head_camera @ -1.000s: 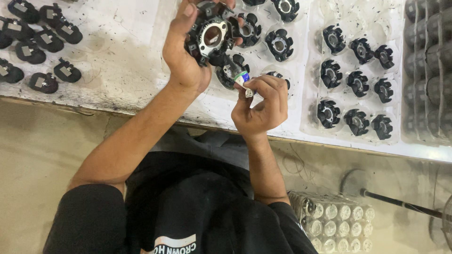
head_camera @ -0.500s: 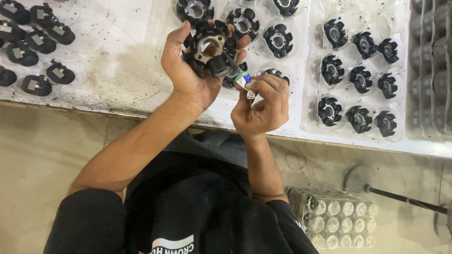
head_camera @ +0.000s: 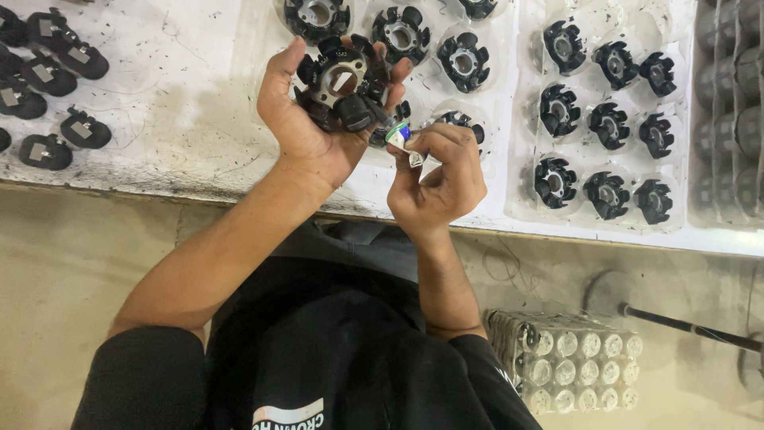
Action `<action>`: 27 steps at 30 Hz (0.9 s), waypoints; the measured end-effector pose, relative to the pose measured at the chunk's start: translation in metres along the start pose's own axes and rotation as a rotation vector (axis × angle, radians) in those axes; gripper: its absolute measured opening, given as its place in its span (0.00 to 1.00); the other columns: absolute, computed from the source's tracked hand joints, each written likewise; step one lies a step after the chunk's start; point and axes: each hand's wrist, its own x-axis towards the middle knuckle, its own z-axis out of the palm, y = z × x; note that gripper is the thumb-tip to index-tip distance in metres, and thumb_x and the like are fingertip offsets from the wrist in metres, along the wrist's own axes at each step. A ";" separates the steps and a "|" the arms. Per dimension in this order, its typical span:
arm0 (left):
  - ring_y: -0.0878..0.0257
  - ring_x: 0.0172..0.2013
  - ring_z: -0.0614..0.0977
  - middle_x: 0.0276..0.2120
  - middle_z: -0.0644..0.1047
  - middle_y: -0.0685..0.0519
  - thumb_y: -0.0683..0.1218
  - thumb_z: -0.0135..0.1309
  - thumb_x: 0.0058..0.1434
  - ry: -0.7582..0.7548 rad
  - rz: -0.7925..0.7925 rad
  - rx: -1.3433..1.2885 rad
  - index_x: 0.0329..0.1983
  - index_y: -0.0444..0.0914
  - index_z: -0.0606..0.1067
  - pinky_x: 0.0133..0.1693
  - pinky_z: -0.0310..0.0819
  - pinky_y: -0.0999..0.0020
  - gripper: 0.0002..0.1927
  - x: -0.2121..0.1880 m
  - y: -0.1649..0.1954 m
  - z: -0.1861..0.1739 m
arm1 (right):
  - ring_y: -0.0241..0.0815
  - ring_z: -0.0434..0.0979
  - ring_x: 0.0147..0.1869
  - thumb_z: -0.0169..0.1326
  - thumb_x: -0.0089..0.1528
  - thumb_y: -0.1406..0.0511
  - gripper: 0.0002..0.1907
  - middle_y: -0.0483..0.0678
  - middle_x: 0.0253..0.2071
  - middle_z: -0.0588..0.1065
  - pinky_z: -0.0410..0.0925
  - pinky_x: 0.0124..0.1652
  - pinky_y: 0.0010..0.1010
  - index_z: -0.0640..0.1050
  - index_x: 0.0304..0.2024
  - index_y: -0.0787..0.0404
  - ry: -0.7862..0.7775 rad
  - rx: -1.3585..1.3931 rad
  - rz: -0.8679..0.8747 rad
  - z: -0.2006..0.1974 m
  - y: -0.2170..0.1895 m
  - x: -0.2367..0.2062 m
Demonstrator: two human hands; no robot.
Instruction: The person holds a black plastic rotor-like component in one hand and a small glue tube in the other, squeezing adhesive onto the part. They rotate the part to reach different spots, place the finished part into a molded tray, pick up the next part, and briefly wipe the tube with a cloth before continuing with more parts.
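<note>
My left hand (head_camera: 306, 127) grips a black round toothed part with a metal ring centre (head_camera: 341, 84), held above the white bench top (head_camera: 159, 103). My right hand (head_camera: 438, 171) pinches a small tube with a blue and white tip (head_camera: 400, 135), its end touching the lower right side of the black part. Both hands are over the front of a clear plastic tray (head_camera: 485, 103) that holds more of the same black parts in round pockets.
A second clear tray (head_camera: 676, 151) of black toothed parts lies to the right. Small black blocks with metal tabs (head_camera: 48, 80) sit at the far left. A stack of clear trays (head_camera: 569, 362) and a dark rod (head_camera: 684, 326) stand on the floor below.
Both hands with the part and the tube have shifted slightly down and left in view; the grip is the same.
</note>
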 end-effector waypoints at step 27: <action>0.37 0.51 0.77 0.48 0.73 0.36 0.68 0.55 0.66 -0.173 0.739 2.887 0.34 0.35 0.82 0.52 0.66 0.35 0.31 0.119 0.064 -0.058 | 0.37 0.71 0.48 0.63 0.64 0.79 0.16 0.48 0.47 0.70 0.69 0.51 0.24 0.70 0.48 0.66 0.093 0.274 0.222 -0.040 0.021 -0.015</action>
